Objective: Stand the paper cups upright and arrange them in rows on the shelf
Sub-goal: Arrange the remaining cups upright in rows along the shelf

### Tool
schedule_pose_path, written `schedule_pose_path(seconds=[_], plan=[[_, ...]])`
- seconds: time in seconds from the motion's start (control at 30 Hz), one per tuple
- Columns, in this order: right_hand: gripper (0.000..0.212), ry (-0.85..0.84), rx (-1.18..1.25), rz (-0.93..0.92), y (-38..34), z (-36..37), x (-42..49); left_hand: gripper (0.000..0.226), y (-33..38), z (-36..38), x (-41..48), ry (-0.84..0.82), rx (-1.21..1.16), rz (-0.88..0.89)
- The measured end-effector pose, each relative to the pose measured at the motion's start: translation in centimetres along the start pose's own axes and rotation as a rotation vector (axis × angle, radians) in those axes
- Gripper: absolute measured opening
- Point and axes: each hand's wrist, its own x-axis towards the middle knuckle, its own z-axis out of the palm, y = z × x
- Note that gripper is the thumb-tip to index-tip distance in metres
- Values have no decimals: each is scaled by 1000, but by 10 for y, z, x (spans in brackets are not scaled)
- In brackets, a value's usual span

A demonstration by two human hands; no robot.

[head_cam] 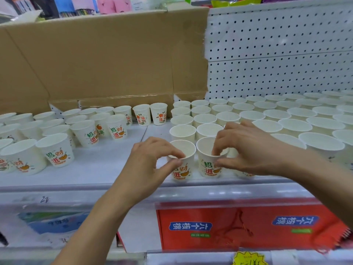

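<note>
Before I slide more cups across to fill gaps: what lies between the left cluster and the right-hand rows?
In the head view, only bare white shelf separates the left cluster from the right-hand rows.

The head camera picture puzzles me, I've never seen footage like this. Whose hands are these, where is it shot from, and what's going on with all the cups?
There is one picture, taken by a wide-angle camera worn on a person's head, looking forward and down. That is why the edges bend. No machine is involved: the two bare hands are that person's own.

The white shelf of a shop carries many upright paper cups: neat rows on the right, a looser group on the left. Brown cardboard stands behind.

The left hand pinches the rim of one front cup; the right hand pinches the rim of the cup beside it. Both cups stand at the shelf's front edge.
</note>
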Motion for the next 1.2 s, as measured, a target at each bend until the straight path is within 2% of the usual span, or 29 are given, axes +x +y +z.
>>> schedule_pose_path(seconds=[0.13,0.4,0.7,0.77,0.87,1.0,1.1,1.2], plan=[[13,-8,-4,9,4,0,-2,15,8,5,6,-21,23,-5],[17,-32,-25,0,10,0,-3,15,15,4,6,-13,91,-10],[10,1,-95,-48,8,-1,-3,12,13,2,-1,48,173,23],[11,-2,-115,-49,8,1,-3,15,11,4,-3,56,178,33],[22,-7,-156,-50,8,3,-5,32,8,4,-5,47,170,65],[45,28,-39,-1,5,-14,4,41,-3,-18,1,36,89,124],[41,66,83,11,1,-31,36,39,-34,-52,22,-23,118,145],[29,85,169,22,-7,-39,89,25,-79,-88,56,-66,159,86]])
